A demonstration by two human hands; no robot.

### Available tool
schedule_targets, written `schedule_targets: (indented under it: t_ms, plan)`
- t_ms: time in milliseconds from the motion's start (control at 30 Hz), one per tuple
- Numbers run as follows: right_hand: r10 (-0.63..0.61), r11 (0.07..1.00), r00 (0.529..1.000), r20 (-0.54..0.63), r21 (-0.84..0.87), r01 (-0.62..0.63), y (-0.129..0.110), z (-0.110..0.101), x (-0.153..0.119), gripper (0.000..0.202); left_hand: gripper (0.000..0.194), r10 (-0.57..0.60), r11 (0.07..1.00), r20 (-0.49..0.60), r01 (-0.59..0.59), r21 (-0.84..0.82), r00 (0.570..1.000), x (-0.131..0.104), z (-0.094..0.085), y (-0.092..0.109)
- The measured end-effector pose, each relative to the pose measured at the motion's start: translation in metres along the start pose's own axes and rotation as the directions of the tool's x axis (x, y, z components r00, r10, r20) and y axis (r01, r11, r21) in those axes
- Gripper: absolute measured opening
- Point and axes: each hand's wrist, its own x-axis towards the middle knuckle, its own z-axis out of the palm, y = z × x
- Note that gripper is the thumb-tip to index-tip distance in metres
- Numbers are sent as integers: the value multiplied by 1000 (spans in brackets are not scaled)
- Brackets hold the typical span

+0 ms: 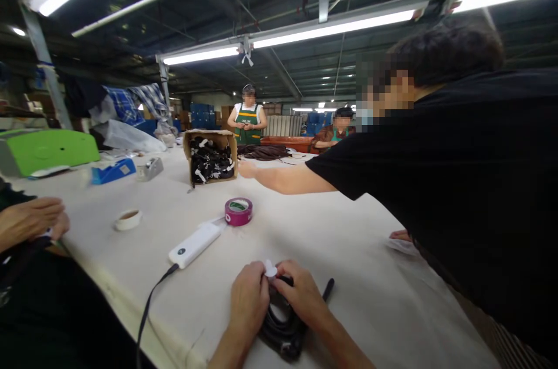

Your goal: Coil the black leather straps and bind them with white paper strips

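A dark belt (pixel 283 335) lies coiled on the table in front of me, its buckle end toward me and one strap end sticking out to the right. At the top of the coil is a small white tag (pixel 271 271). My left hand (pixel 249 298) is closed, with thumb and fingers pinching the tag's left side. From the right, my right hand (pixel 303 294) pinches at the tag's other edge, its fingers also against the dark strap. My fingertips hide how the tag meets the belt.
A white corded device (pixel 195 246), a purple tape roll (pixel 238 212) and a white tape roll (pixel 128 219) lie ahead. Beyond stands a carton (pixel 236 167) of dark belts. A co-worker in black (pixel 471 165) reaches across from the right; another person's hands (pixel 32 221) are at left.
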Motion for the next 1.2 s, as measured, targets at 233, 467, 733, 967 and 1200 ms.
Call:
schedule_targets:
  t_ms: [233, 467, 733, 967, 1200]
  plan:
    - [-121, 990, 988, 92, 87, 113, -4, -3, -3, 10, 19, -90, 993, -36, 87, -75, 995, 8, -1, -7]
    - [-13, 992, 1000, 13, 127, 11, -3, 5, 1, 9, 18, -66, 989, -49, 59, -135, 997, -1, 5, -4]
    - [31, 994, 999, 42, 101, -35, 2, 2, 2, 13, 19, -25, 977, -33, 17, -214, 999, 1, 5, -5]
    - [87, 996, 996, -19, -15, -87, 4, 9, 3, 17, 58, 109, 962, 107, -77, -263, 988, -31, -10, -17]
    - [3, 996, 999, 46, -86, 1, -1, -13, 2, 14, 55, 163, 977, 165, -135, -167, 973, -51, -12, -14]
